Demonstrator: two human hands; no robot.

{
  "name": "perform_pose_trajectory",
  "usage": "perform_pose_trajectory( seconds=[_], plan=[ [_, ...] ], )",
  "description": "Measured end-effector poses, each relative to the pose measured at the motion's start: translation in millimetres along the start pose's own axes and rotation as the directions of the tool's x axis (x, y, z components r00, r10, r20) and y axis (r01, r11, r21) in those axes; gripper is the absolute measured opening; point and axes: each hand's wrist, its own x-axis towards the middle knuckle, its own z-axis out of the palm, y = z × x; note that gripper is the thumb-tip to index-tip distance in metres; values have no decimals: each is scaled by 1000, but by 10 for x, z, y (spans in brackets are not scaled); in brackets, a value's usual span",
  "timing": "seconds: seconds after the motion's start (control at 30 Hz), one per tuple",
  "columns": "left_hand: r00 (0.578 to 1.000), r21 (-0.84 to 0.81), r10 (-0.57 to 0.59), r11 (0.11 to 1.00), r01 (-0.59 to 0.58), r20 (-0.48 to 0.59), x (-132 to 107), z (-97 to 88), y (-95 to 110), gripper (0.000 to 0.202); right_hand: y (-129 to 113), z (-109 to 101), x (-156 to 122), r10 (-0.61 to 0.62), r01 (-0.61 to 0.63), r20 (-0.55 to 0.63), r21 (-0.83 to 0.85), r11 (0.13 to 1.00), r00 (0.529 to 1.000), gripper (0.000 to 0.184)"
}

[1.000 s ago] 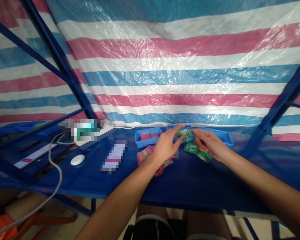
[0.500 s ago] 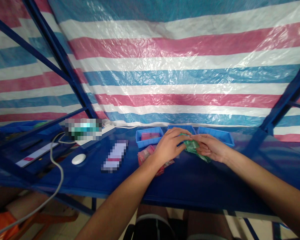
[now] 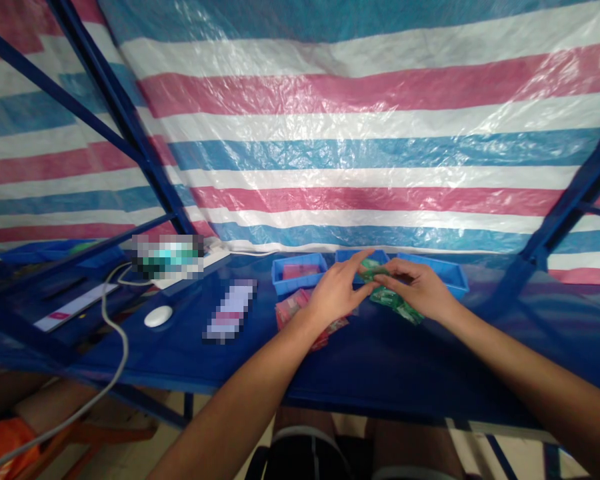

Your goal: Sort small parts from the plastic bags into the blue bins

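Observation:
My right hand (image 3: 423, 287) pinches a small green packet (image 3: 373, 269) between thumb and fingers, above the blue tabletop. Close on its left, my left hand (image 3: 336, 290) has thumb and index finger spread apart around the packet's left end; whether they touch it is hard to see. Below the hands lies a pile of green packets (image 3: 397, 303). Red-pink packets (image 3: 291, 306) lie beneath my left wrist and forearm, which hide part of them.
Behind the hands stand a left blue bin (image 3: 300, 287) with a pinkish block (image 3: 300, 271) inside, a middle blue bin (image 3: 361, 256) and a right blue bin (image 3: 453, 281). Leftward are a blurred-out phone-shaped item (image 3: 231, 310), a white mouse (image 3: 158, 317) and a cable (image 3: 121, 343).
My left index finger and thumb have spread apart. My right fingers have closed into a pinch, with a green packet now raised between the hands, over the pile.

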Motion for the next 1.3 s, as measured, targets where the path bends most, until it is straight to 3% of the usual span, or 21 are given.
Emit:
perform_pose_trajectory(
  seconds=[0.07, 0.17, 0.23, 0.3, 0.4, 0.5, 0.63, 0.77, 0.9, 1.03, 1.13, 1.3],
  plan=[
    [1000, -21, -21, 1000, 21, 3, 6, 24, -41, 75, 61, -33, 9, -3, -2, -81, -58, 998, 997, 35],
    [999, -18, -6, 1000, 6, 48, 6, 54, -102, 52, 103, -134, 37, 8, -37, -255, -107, 994, 967, 35],
    [992, 8, 43, 999, -45, 118, -9, 66, -118, 42, 91, -225, 60, -65, -6, -343, -200, 980, 937, 32],
    [974, 16, 108, 993, -113, 201, -35, 75, -120, 47, 68, -318, 82, -209, 70, -361, -363, 929, 909, 29],
    [937, 3, 144, 988, -153, 317, -71, 93, -129, 56, 63, -424, 103, -351, 135, -311, -547, 826, 883, 30],
    [914, 1, 129, 990, -140, 384, -76, 110, -160, 50, 120, -465, 104, -351, 119, -303, -584, 803, 886, 35],
    [910, 11, 130, 989, -147, 394, -48, 108, -184, 43, 230, -430, 102, -341, 115, -258, -620, 776, 904, 40],
    [925, 110, 72, 987, -121, 374, -34, 83, -172, 46, 334, -314, 142, -315, 246, 8, -644, 725, 949, 50],
    [925, 176, 56, 976, -131, 377, -40, 62, -169, 48, 386, -187, 190, -214, 357, 287, -706, 612, 934, 53],
    [927, 205, 43, 970, -128, 372, -42, 43, -155, 47, 327, -166, 187, -204, 323, 251, -738, 593, 946, 58],
    [944, 191, 50, 975, -117, 325, -28, 22, -122, 33, 279, -192, 169, -254, 332, 219, -705, 627, 942, 57],
    [989, 150, 6, 988, -28, 148, 17, -35, -72, 30, 321, -153, 142, -225, 353, 272, -687, 635, 936, 61]
  ],
)
